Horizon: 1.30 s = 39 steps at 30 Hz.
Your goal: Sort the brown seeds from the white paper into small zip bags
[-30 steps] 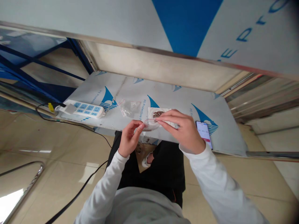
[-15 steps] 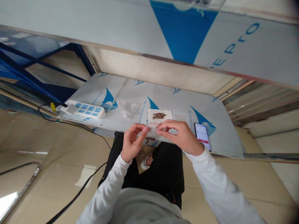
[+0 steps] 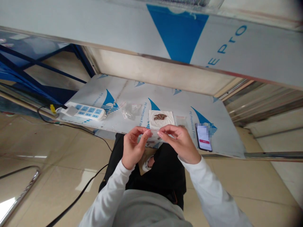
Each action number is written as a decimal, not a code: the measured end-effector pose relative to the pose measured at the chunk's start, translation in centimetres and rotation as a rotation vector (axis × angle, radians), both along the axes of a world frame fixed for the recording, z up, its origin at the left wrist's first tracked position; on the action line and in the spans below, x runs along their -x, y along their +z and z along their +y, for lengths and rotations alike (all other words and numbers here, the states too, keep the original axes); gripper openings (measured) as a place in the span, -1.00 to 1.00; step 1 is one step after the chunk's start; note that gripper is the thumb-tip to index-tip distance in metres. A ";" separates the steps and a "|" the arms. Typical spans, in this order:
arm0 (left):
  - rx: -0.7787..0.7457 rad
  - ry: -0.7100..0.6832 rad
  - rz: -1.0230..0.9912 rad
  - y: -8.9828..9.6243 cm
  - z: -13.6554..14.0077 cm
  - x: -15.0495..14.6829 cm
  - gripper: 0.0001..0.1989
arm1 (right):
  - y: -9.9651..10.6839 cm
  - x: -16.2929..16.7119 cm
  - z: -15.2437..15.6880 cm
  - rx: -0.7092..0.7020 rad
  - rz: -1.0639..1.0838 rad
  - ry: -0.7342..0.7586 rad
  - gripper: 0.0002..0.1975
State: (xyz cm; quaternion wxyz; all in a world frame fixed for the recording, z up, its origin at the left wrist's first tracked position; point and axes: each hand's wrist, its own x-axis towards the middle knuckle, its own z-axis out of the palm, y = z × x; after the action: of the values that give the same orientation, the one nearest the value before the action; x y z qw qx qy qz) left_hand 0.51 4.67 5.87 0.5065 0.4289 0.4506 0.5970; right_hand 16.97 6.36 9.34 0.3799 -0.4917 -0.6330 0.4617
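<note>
A small clear zip bag (image 3: 154, 135) is stretched between my two hands over the table's front edge, with something dark faintly visible in or behind its lower part. My left hand (image 3: 134, 145) pinches the left end of its top edge between thumb and forefinger. At the other end, my right hand (image 3: 181, 142) pinches the same edge with thumb and fingertips. Just beyond my fingers lies a white cloth or tissue (image 3: 168, 122), bearing a heap of small brown metallic pieces (image 3: 160, 117), too small to name. Another clear zip bag (image 3: 181, 120) lies right of it, partly behind my right hand.
Several crumpled clear bags (image 3: 130, 111) rest on the film-covered table (image 3: 127, 91). At left is a white power strip (image 3: 91, 113) with a black cable. A phone (image 3: 204, 140) lies at right. An overhead shelf panel (image 3: 106, 28) crosses above the table.
My right hand has turned and lowered slightly, its fingertips now pinching the bag's top edge. That edge looks straighter between my hands. More of the zip bag at right shows. The view has shifted slightly.
</note>
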 end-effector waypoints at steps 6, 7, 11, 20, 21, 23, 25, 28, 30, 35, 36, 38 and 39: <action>-0.015 -0.149 0.089 0.4 0.4 0.6 -0.85 | 0.8 0.3 -0.3 -0.046 -0.051 0.006 -0.85; -0.027 -0.139 0.105 0.4 0.4 0.7 -0.86 | 0.7 0.3 -0.4 -0.026 -0.033 0.009 -0.84; -0.042 -0.076 0.098 0.3 0.1 0.7 -0.86 | -0.2 0.2 -0.9 0.055 0.092 -0.008 -0.83; 0.005 -0.160 0.144 0.2 0.1 0.5 -0.83 | -0.7 0.1 -1.7 0.082 0.138 -0.008 -0.85; 0.001 -0.139 0.157 0.2 0.1 0.4 -0.84 | -0.9 0.2 -1.8 0.110 0.171 -0.031 -0.84; 0.014 -0.122 0.170 0.2 -0.1 0.2 -0.83 | -1.4 0.2 -2.1 0.133 0.216 -0.085 -0.84; 0.041 -0.155 0.157 0.0 -0.3 0.1 -0.82 | -1.8 0.0 -2.5 0.111 0.213 -0.128 -0.85; 0.052 -0.239 0.156 -0.3 -0.3 -0.1 -0.83 | -2.1 -0.2 -3.1 0.079 0.155 -0.135 -0.85; 0.048 -0.246 0.186 -0.6 -0.2 -0.4 -0.83 | -2.2 -0.3 -3.4 0.085 0.125 -0.138 -0.85; 0.079 -0.236 0.212 -1.3 -0.4 -1.5 -0.83 | -3.0 -0.7 -3.8 0.155 0.230 -0.184 -0.81; 0.097 -0.250 0.199 -1.4 -0.5 -1.7 -0.82 | -3.2 -0.8 -3.8 0.166 0.240 -0.189 -0.81; 0.144 -0.279 0.149 -1.5 -0.5 -1.8 -0.80 | -3.6 -1.2 -3.9 0.168 0.244 -0.204 -0.82; 0.162 -0.285 0.118 -1.5 -0.5 -1.8 -0.79 | -3.8 -1.3 -3.9 0.161 0.243 -0.218 -0.82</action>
State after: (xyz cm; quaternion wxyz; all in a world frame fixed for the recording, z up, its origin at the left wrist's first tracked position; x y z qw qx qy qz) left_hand 2.34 4.12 4.40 0.5914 0.4805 0.4610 0.4548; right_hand 18.28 2.47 5.57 0.4606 -0.5269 -0.4864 0.5231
